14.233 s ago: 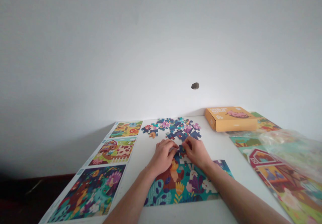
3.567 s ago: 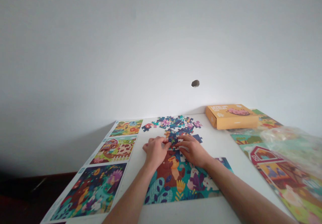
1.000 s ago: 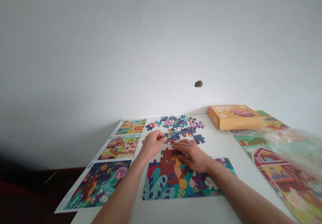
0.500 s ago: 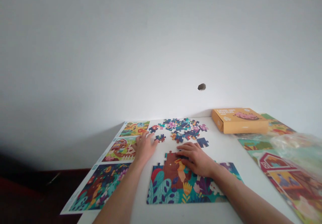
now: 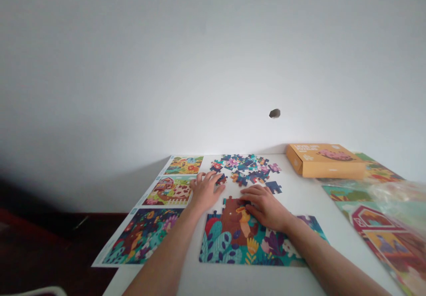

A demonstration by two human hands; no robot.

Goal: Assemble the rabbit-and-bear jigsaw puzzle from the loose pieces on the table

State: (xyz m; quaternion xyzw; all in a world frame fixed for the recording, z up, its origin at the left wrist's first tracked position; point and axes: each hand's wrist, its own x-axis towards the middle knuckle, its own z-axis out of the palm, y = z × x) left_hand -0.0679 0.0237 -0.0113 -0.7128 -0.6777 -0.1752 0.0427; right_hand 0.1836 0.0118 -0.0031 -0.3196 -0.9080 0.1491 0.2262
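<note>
My left hand [image 5: 207, 192] is spread over the white table, its fingers apart. Its fingertips are beside a dark loose puzzle piece [image 5: 222, 179], and I cannot tell whether they touch it. My right hand [image 5: 266, 208] rests on the upper edge of a partly joined jigsaw puzzle [image 5: 229, 238], fingers loosely bent and apart. This puzzle shows a brown bear, a fox and leaves; the hand and forearm hide part of its upper right. Beyond both hands lies a heap of loose pieces [image 5: 248, 165]. One dark blue piece [image 5: 273, 187] sits just past my right fingers.
At left lies a sheet of printed pictures [image 5: 173, 191], partly under my left forearm. An orange puzzle box [image 5: 328, 160] stands at the back right. Nearer on the right are a farm picture [image 5: 376, 225] and clear plastic wrapping [image 5: 396, 196]. A wall [image 5: 213, 87] borders the table's back.
My left hand has shifted right, closer to the loose dark piece. My right hand stays on the joined puzzle. The whole view has swung slightly left.
</note>
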